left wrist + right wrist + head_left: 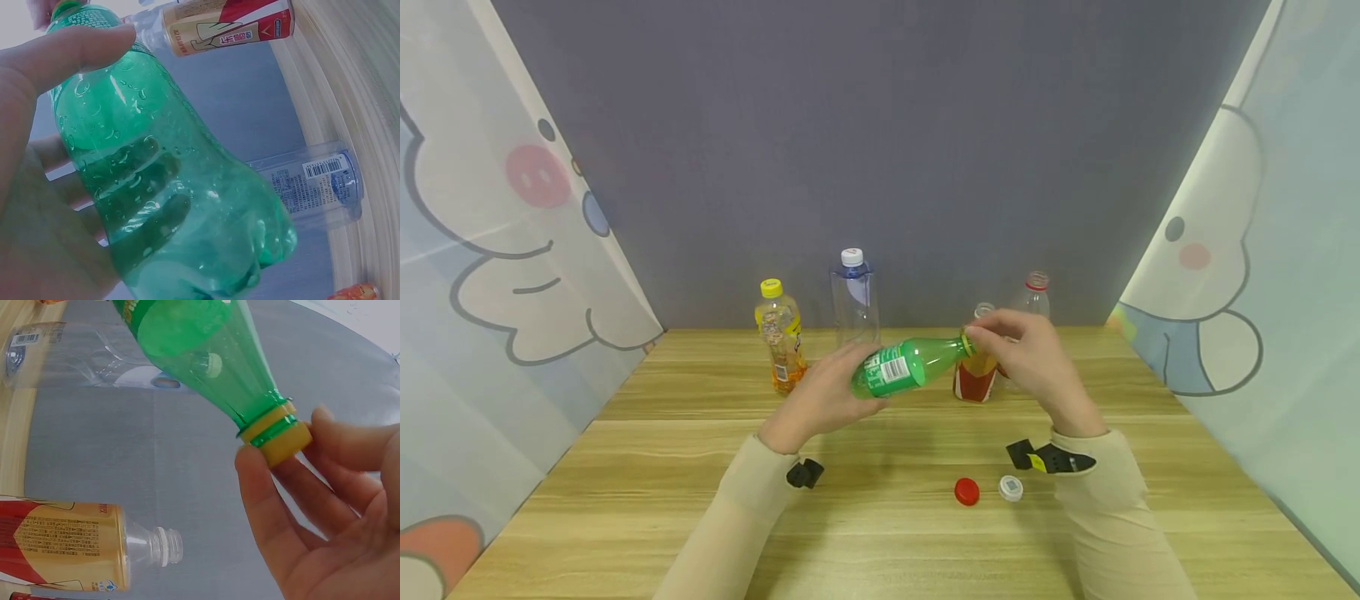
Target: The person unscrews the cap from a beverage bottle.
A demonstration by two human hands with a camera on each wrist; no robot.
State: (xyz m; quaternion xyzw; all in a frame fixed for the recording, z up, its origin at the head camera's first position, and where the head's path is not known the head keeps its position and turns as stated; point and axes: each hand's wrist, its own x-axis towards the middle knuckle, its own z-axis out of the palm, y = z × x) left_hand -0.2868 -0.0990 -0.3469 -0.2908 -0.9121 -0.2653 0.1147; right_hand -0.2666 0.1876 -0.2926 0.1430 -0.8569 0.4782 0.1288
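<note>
My left hand [829, 390] grips a green plastic bottle [895, 369] around its lower part, holding it tilted above the table with its neck toward the right. The thumb crosses the label side in the left wrist view, and the other fingers show through the green plastic. At the neck, my right hand [1033, 354] pinches the yellow bottle cap [289, 444] between thumb and fingers. A strip of green neck shows between this cap and the yellow ring [269, 423] below it. Water drops cling to the bottle's wall.
On the wooden table [880, 542] lie a red cap [967, 492] and a white cap [1011, 488]. Behind stand a yellow-capped bottle [780, 333], a clear white-capped bottle [854, 304], an uncapped gold-and-red labelled bottle [62, 544] and an uncapped clear bottle with a red ring [1037, 296].
</note>
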